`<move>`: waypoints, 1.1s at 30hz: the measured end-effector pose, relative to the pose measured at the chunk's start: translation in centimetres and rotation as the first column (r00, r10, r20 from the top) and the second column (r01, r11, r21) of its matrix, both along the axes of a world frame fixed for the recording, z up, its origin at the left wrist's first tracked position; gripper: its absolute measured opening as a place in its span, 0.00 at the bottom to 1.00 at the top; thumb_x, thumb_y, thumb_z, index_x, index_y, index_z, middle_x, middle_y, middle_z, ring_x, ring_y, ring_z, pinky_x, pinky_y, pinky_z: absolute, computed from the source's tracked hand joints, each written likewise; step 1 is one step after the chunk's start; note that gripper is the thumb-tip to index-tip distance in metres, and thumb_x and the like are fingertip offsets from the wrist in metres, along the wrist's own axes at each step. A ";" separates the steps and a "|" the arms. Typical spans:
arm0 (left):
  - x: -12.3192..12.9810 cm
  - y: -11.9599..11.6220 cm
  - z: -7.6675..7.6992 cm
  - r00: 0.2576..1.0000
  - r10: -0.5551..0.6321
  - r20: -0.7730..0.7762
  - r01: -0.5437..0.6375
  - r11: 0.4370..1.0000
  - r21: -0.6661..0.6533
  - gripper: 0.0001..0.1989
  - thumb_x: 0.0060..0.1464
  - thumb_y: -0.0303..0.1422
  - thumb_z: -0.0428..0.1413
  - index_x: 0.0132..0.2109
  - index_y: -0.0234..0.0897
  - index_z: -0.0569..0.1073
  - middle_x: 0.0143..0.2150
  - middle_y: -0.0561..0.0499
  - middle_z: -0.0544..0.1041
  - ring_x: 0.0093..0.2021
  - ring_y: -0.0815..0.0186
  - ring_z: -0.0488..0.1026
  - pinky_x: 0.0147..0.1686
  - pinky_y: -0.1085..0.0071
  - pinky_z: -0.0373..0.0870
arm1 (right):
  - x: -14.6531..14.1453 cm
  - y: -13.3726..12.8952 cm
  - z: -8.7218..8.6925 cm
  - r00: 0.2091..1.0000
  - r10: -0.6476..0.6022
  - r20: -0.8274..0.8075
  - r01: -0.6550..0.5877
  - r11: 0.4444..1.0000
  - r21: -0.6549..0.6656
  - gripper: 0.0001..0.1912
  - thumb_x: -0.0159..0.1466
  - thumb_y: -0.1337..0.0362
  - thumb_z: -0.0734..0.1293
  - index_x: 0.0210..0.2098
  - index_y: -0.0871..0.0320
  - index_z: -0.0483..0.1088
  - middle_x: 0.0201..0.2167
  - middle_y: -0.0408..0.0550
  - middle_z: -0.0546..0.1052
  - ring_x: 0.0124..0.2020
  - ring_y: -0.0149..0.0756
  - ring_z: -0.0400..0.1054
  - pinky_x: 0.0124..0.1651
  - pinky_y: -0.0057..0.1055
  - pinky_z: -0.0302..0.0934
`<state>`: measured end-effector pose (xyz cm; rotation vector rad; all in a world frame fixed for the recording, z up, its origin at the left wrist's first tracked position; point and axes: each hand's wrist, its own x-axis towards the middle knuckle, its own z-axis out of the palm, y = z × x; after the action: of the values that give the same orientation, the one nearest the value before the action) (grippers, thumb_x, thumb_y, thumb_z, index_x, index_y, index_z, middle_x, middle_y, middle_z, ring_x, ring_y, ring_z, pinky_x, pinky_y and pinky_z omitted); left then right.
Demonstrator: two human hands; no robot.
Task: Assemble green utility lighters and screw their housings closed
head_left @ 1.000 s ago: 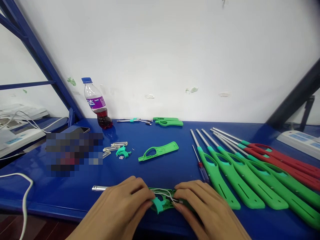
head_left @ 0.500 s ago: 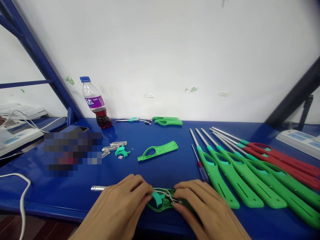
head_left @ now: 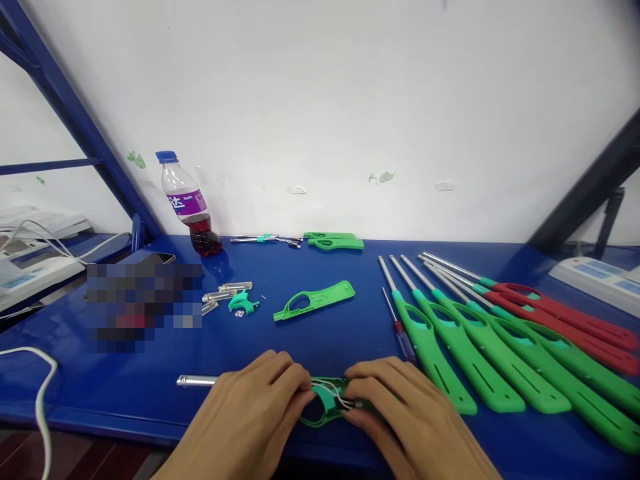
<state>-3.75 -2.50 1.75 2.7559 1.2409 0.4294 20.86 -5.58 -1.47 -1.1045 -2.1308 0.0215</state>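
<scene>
In the head view, my left hand (head_left: 250,407) and right hand (head_left: 405,407) were both nearly closed, fingers bent, gripping an open green plastic lighter shell (head_left: 330,415) at the near edge of the blue desk (head_left: 310,347). My left thumb and fingertips pressed beside the curved turquoise plastic trigger (head_left: 326,398); my right fingers curled over the handle end, next to thin white wires (head_left: 327,383). A silver metal tube (head_left: 197,381) stuck out beyond my left hand. Past the shell lay a loose green plastic half-shell (head_left: 325,298), with a slim screwdriver (head_left: 404,337) to its right.
</scene>
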 end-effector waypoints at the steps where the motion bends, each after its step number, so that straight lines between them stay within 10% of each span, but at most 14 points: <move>1: 0.0 0.0 0.0 1.000 -0.001 -0.016 0.001 1.000 -0.007 0.13 0.73 0.25 0.49 0.43 0.40 0.76 0.40 0.51 0.80 0.36 0.57 0.79 0.37 0.62 0.78 | 0.0 0.0 0.0 1.000 -0.001 -0.004 0.001 1.000 0.004 0.14 0.82 0.56 0.58 0.46 0.49 0.74 0.45 0.39 0.83 0.44 0.33 0.79 0.47 0.31 0.71; 33: -0.8 1.1 -0.8 0.999 0.007 0.032 -0.004 0.995 -0.104 0.13 0.77 0.29 0.47 0.46 0.44 0.75 0.45 0.52 0.75 0.39 0.65 0.75 0.38 0.72 0.70 | 0.4 0.2 -0.2 0.998 -0.005 -0.066 0.004 1.000 -0.010 0.11 0.80 0.54 0.62 0.44 0.48 0.74 0.44 0.39 0.83 0.43 0.32 0.81 0.45 0.29 0.73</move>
<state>-4.52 -1.36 1.00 2.6492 1.2270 0.3966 21.23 -5.38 -1.66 -1.0998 -2.0720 0.0656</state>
